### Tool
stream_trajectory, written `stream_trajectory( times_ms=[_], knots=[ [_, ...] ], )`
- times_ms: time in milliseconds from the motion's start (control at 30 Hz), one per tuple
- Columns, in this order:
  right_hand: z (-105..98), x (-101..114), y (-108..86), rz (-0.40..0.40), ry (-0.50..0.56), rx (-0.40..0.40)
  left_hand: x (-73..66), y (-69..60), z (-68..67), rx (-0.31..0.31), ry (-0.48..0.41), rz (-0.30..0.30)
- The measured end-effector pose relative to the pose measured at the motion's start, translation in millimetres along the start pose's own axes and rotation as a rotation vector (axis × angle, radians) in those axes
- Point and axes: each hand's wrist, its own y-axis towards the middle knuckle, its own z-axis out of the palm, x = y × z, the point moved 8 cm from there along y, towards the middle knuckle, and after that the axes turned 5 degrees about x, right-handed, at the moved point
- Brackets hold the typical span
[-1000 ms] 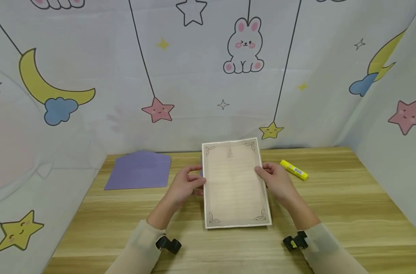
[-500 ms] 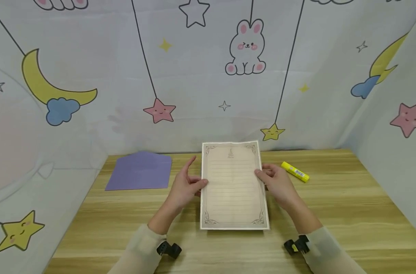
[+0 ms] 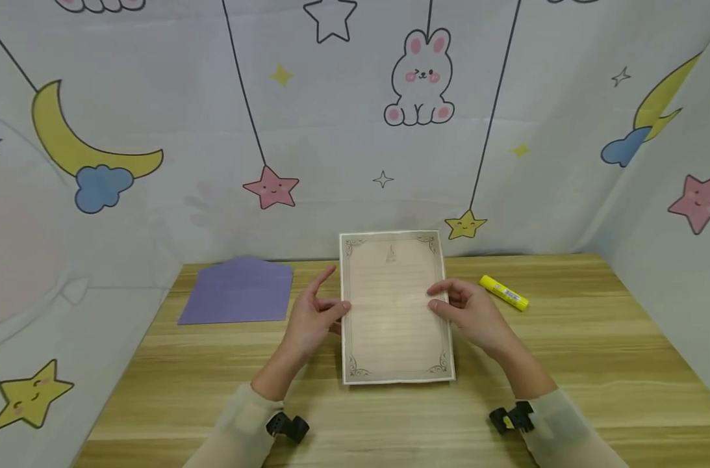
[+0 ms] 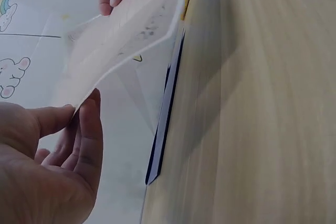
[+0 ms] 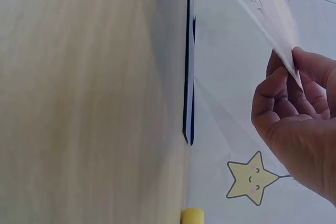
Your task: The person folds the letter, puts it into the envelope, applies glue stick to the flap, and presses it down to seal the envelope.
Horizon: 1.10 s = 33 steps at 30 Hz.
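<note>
A cream sheet of lined letter paper (image 3: 394, 325) with ornate corners is held up over the table, its lined face toward the head camera. My left hand (image 3: 310, 318) pinches the left edge between thumb and fingers, index finger extended upward. On the opposite edge, my right hand (image 3: 476, 317) pinches the sheet, its thumb on the front and index finger raised over the margin. The left wrist view has the paper (image 4: 131, 32) bowed and lifted off the table. Beneath it lies a flat purple envelope (image 4: 167, 114), seen edge-on; the sheet hides it in the head view.
A purple envelope (image 3: 238, 292) with its flap up lies at the back left of the wood-grain table (image 3: 565, 364). To the right of the paper lies a yellow glue stick (image 3: 503, 292). A white cartoon-print curtain (image 3: 331, 117) hangs along the back and sides.
The paper has shifted slightly left and up. My left index finger has lifted off the edge area, and my right index finger has come up over the front of the sheet.
</note>
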Motion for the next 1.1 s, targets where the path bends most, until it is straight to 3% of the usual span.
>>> stream_trajectory(
  times_ms=[167,367,433,667,833,967,1100],
  knots=[
    [0,0,-0.1,0.024,0.000,-0.027,-2.7,-0.4,-1.6,0.009,0.026,0.020],
    [0,1,-0.2,0.035,0.013,-0.044,-6.9,-3.9,6.0,0.128,0.114,0.024],
    [0,0,-0.1,0.040,0.014,-0.045,-6.3,-4.2,7.1,0.140,0.132,0.013],
    [0,1,-0.8,0.032,-0.031,-0.010,-6.7,-2.4,2.4,0.083,0.173,0.004],
    [3,10,-3.6,-0.020,-0.145,0.025,-19.6,-7.0,0.8,0.045,0.334,0.061],
    [1,24,-7.8,-0.121,-0.310,-0.036,-32.8,-13.5,1.4,0.023,0.462,0.124],
    [-3,35,-11.4,-0.198,-0.399,-0.104,-38.6,-16.6,-0.5,0.003,0.471,0.149]
  ],
)
